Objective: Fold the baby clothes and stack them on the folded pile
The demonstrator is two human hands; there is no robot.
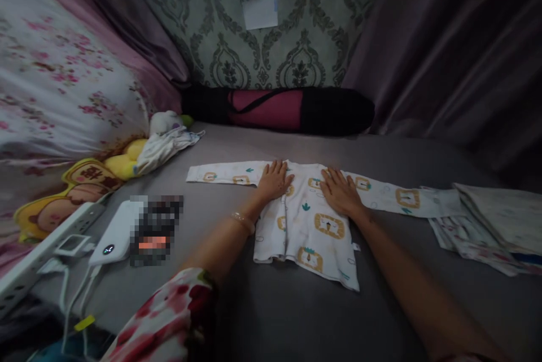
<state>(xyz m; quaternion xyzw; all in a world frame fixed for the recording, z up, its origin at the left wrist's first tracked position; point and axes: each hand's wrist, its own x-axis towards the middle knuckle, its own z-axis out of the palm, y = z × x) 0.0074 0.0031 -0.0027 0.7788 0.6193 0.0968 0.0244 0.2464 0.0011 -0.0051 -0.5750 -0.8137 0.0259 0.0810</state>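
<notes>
A small white long-sleeved shirt point(302, 232) printed with tan lion faces lies spread on the grey sheet point(228, 328), its sleeves stretched out to both sides. My left hand point(274, 180) rests flat on the upper left of the shirt, near that shoulder, with a bangle on the wrist. On the opposite shoulder my right hand point(340, 191) lies flat, fingers apart. Neither hand grips the cloth. The cuff of the right sleeve reaches the edge of a pile of folded clothes point(499, 221).
A white power bank point(118, 232) with a cable lies at left beside a power strip point(46, 249). Plush toys point(122, 161) line the left edge. Along the wall stretches a black and pink bag point(271, 109). Curtains point(436, 51) hang at right.
</notes>
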